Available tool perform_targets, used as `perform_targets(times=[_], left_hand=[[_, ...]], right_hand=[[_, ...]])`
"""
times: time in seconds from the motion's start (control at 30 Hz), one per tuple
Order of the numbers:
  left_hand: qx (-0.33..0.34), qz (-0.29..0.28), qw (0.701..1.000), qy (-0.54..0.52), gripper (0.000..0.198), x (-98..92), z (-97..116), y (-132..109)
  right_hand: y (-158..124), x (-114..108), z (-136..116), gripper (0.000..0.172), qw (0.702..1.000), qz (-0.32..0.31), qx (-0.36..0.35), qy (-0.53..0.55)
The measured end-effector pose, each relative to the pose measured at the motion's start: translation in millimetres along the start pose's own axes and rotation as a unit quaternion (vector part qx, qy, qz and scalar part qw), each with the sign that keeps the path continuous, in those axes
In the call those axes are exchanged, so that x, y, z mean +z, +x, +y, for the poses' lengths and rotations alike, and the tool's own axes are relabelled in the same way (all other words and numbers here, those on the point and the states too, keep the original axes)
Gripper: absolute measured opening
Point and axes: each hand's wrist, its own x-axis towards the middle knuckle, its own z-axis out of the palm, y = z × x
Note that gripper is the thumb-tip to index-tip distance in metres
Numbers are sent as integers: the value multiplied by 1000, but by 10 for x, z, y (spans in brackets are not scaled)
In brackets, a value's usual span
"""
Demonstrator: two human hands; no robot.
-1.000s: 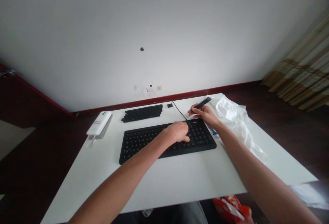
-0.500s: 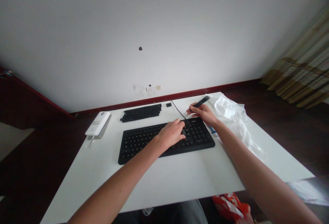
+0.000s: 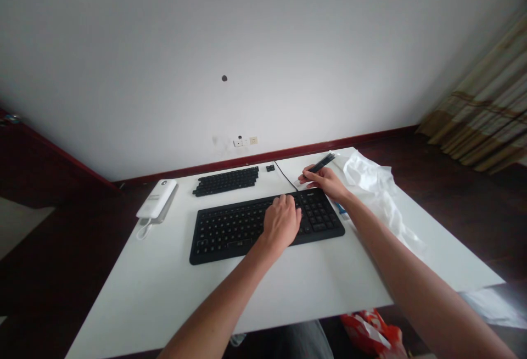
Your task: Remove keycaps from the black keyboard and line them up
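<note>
Head view: the left hand has turned more upright over the keyboard, its forearm shifted right, uncovering the wide bar key left of the grip; attention seems to remain on the keys beneath it. Its fingers curl downward; whether they pinch anything, I cannot tell. Beyond and to the right, the right hand still grips a black stick-like bundle. Crumpled white plastic lies right of that grip on the white table. Beyond-left of the left hand sit black keycaps; farther behind rises a pale wall with sockets.
</note>
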Motion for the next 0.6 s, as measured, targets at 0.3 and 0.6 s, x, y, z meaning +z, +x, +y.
perform_targets(times=[0.3,0.6], left_hand=[[-80,31,996,39,18,187,205,75],[-60,23,998,0,16,121,170,37]], right_hand=[[9,14,-3,39,1000,3,8,6],[-2,12,-35,42,1000,4,10,1]])
